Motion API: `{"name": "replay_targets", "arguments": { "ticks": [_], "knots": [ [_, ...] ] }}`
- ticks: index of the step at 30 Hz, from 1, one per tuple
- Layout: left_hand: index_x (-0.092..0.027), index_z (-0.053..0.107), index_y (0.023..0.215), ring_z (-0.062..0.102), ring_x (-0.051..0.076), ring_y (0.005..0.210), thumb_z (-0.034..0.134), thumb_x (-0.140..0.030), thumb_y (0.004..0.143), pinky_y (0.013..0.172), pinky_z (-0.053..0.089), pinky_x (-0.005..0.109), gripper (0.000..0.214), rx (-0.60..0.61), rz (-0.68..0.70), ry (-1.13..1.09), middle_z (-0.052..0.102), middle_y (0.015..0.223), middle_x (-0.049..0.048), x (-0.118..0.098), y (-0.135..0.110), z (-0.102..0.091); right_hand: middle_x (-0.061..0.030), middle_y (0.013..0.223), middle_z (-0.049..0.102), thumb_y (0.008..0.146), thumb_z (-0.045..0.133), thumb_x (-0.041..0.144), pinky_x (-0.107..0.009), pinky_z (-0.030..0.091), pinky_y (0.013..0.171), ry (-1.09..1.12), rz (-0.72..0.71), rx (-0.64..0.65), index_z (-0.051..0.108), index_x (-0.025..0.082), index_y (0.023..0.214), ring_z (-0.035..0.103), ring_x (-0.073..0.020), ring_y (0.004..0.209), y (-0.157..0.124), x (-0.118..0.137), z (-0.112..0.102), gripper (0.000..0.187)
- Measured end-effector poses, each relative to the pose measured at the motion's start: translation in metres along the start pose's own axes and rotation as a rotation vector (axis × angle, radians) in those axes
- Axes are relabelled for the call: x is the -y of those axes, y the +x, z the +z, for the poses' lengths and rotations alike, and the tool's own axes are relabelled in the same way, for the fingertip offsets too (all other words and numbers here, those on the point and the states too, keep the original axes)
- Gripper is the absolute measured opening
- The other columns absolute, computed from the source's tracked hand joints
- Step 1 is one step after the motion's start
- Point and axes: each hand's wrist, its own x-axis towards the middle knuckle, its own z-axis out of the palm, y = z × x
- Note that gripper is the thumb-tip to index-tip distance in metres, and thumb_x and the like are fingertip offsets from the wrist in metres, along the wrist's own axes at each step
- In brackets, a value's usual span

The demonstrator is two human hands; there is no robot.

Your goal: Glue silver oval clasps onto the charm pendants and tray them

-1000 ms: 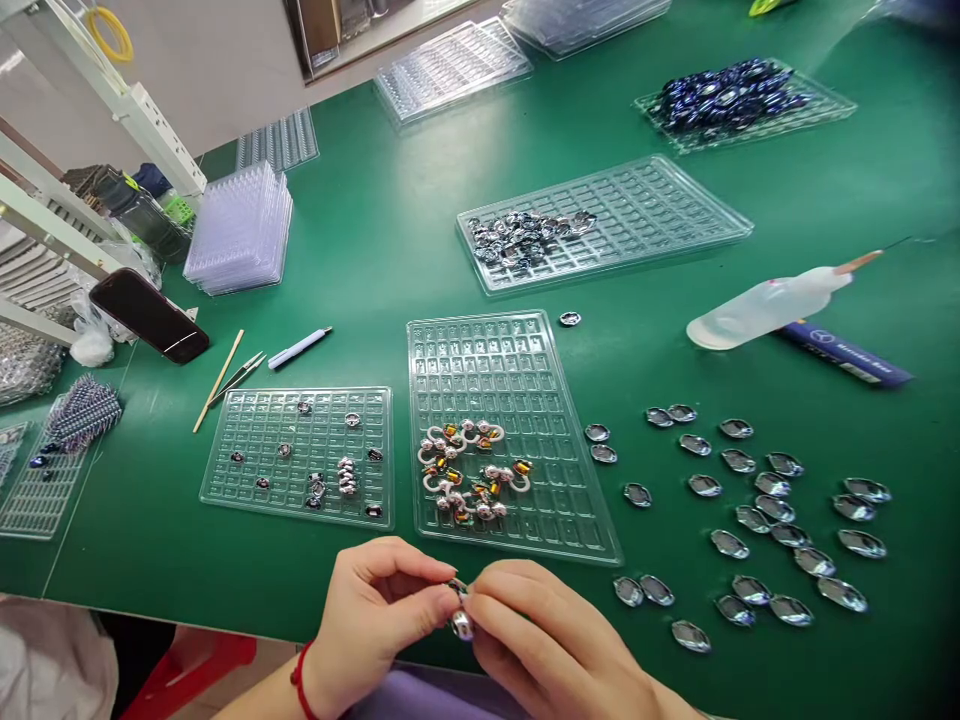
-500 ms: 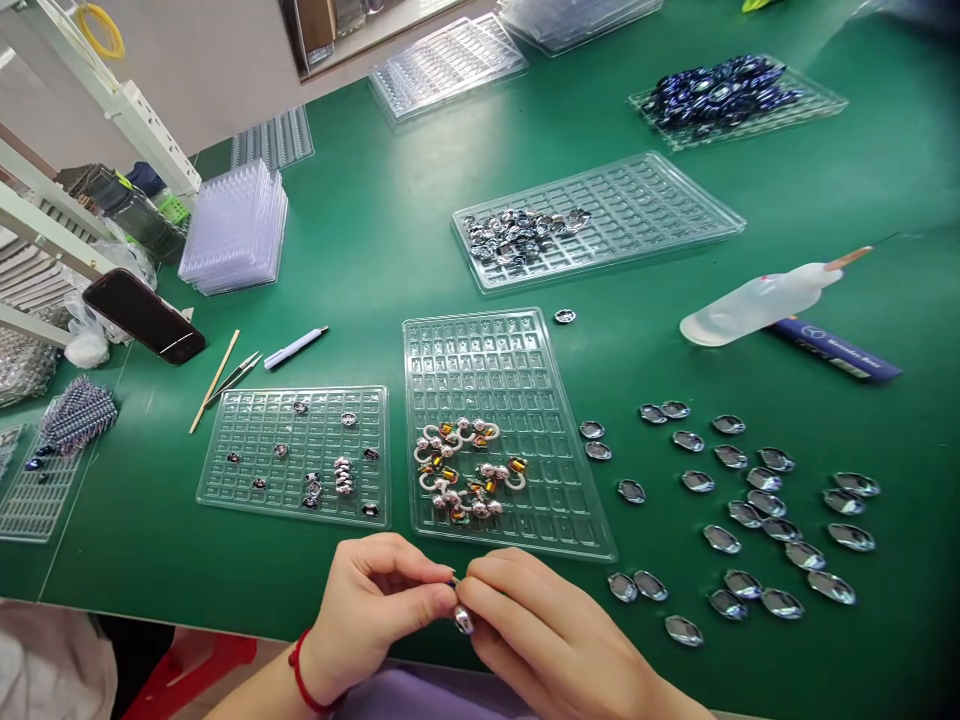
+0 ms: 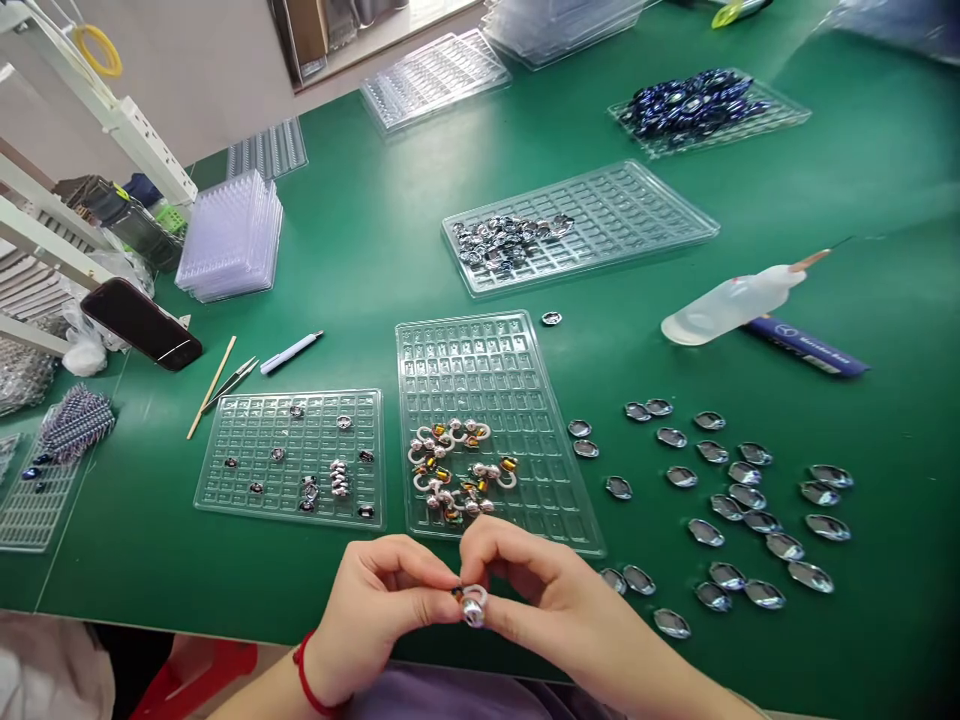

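Between my hands, near the table's front edge, is a small jewellery piece (image 3: 472, 608) with a white ring, a shiny silver bead and a bit of amber. My left hand (image 3: 386, 590) pinches its left side between thumb and forefinger. On the other side my right hand (image 3: 536, 590) is closed on the ring with thumb and forefinger. Just beyond them lies a clear tray (image 3: 480, 380), where several similar ring pieces (image 3: 442, 470) are heaped in the front half. A second clear tray (image 3: 247, 425) on the left carries scattered small dark and silver stones (image 3: 339, 478).
Many silver oval stones (image 3: 746, 497) lie loose on the green table at right. Behind them are a glue bottle (image 3: 720, 310) and a blue tube (image 3: 810, 345). Tweezers (image 3: 236, 377), a wooden stick (image 3: 211, 388), a pen (image 3: 291, 353) and a phone (image 3: 142, 322) lie at left.
My right hand's fingers have opened out and lifted from around the piece, so its white ring and silver bead now show. My left hand keeps its pinch. The view has shifted slightly.
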Motion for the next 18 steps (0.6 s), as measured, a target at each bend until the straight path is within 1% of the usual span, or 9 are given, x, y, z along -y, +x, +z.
{"name": "replay_targets", "arguments": {
  "ticks": [3,6,10,12,14,15,16,17,18],
  "knots": [
    [-0.015,0.074,0.069,0.069,0.014,0.063,0.088,-0.014,0.058,0.063,0.055,0.025,0.018,0.090,-0.073,0.084,0.073,0.070,0.0027,-0.007,-0.005,0.000,0.0004,0.073,0.060,0.080,0.070,0.020,-0.020,0.048,0.061,0.000,0.082,0.117,0.063,0.018,0.073,0.056,-0.0119,0.067,0.001,0.007,-0.010,0.010],
    [-0.015,0.069,0.077,0.069,0.013,0.063,0.084,-0.009,0.062,0.063,0.054,0.022,0.022,0.110,-0.128,0.236,0.073,0.071,0.0017,-0.013,-0.008,0.002,0.0021,0.071,0.062,0.077,0.067,0.008,-0.019,0.047,0.060,-0.091,0.107,0.173,0.064,0.018,0.072,0.057,-0.0108,0.066,0.000,0.015,-0.011,0.012],
    [-0.020,0.069,0.098,0.066,0.012,0.065,0.076,-0.005,0.068,0.063,0.052,0.021,0.035,0.126,-0.046,0.445,0.069,0.077,0.0001,-0.014,-0.008,0.003,0.0052,0.068,0.062,0.076,0.065,0.002,-0.018,0.046,0.057,-0.332,0.028,0.137,0.057,0.019,0.072,0.057,-0.0097,0.062,-0.001,0.022,-0.008,0.020],
    [-0.022,0.073,0.100,0.064,0.012,0.069,0.073,-0.008,0.071,0.063,0.052,0.021,0.032,0.130,0.021,0.508,0.066,0.080,0.0017,-0.013,-0.008,-0.001,0.0055,0.066,0.062,0.079,0.067,0.007,-0.019,0.046,0.055,-0.439,-0.074,0.111,0.056,0.020,0.071,0.057,-0.0095,0.060,0.001,0.024,-0.021,0.018],
    [-0.022,0.078,0.093,0.063,0.014,0.072,0.073,-0.013,0.073,0.063,0.052,0.022,0.023,0.115,0.078,0.500,0.062,0.084,0.0035,-0.014,-0.008,-0.009,0.0036,0.069,0.064,0.082,0.069,0.017,-0.020,0.048,0.056,-0.573,-0.199,-0.129,0.059,0.020,0.072,0.060,-0.0103,0.062,0.005,0.024,-0.052,0.014],
    [-0.022,0.079,0.089,0.064,0.014,0.072,0.074,-0.015,0.073,0.064,0.052,0.023,0.018,0.098,0.100,0.468,0.062,0.084,0.0036,-0.015,-0.008,-0.014,0.0012,0.075,0.066,0.084,0.069,0.024,-0.022,0.050,0.061,-0.657,-0.254,-0.371,0.063,0.021,0.076,0.063,-0.0119,0.067,0.008,0.024,-0.074,0.011],
    [-0.021,0.079,0.085,0.064,0.014,0.071,0.075,-0.017,0.073,0.065,0.053,0.023,0.013,0.074,0.118,0.431,0.061,0.084,0.0032,-0.016,-0.008,-0.021,-0.0014,0.084,0.068,0.081,0.073,0.032,-0.024,0.050,0.063,-0.743,-0.270,-0.750,0.065,0.021,0.081,0.065,-0.0137,0.073,0.010,0.023,-0.099,0.014],
    [-0.021,0.078,0.082,0.065,0.014,0.070,0.076,-0.018,0.073,0.066,0.054,0.024,0.009,0.038,0.133,0.400,0.062,0.083,0.0025,-0.017,-0.009,-0.027,-0.0068,0.103,0.067,0.081,0.073,0.036,-0.027,0.049,0.065,-0.759,-0.262,-0.960,0.065,0.020,0.093,0.066,-0.0177,0.085,0.012,0.021,-0.125,0.021],
    [-0.021,0.077,0.080,0.065,0.013,0.070,0.077,-0.019,0.073,0.067,0.054,0.024,0.007,-0.005,0.144,0.381,0.063,0.081,0.0017,-0.018,-0.011,-0.034,-0.0101,0.116,0.064,0.080,0.073,0.039,-0.028,0.047,0.063,-0.756,-0.268,-1.065,0.065,0.020,0.101,0.065,-0.0217,0.095,0.014,0.018,-0.151,0.030]
  ]
}}
